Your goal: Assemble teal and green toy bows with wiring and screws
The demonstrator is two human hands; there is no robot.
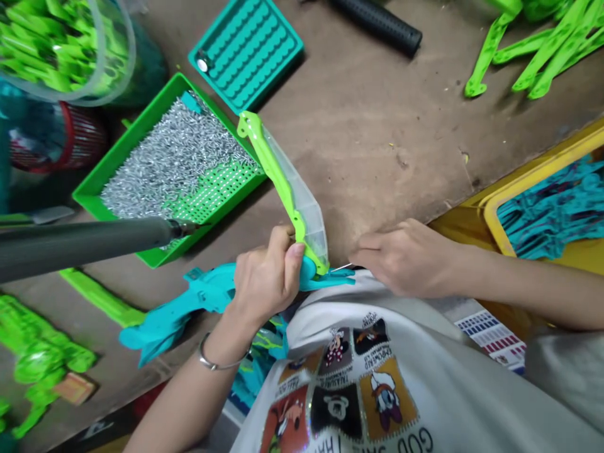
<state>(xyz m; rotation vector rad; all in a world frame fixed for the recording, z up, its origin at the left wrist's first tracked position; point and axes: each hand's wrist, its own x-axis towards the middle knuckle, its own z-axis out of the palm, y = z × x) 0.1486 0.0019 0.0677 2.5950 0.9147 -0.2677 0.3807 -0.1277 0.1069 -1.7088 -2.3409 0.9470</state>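
Observation:
My left hand (268, 274) is closed around a teal plastic part (207, 289), at the spot where it meets a lime-green plastic arm (278, 179). A clear ribbed panel (309, 214) runs along the green arm, which points up and away from me. Close to the teal prongs (337, 278) at the front, my right hand (401, 257) pinches a thin metal rod (340, 267). The rod's tip reaches the joint of the green and teal parts; whether it goes inside cannot be made out.
A green tray (207, 211) of small metal screws or pins stands behind my left hand. From the left juts a dark screwdriver-like tool (94, 242). A teal ridged tray (250, 53), a black handle (377, 25), and a yellow bin (491, 207) of teal parts surround the work.

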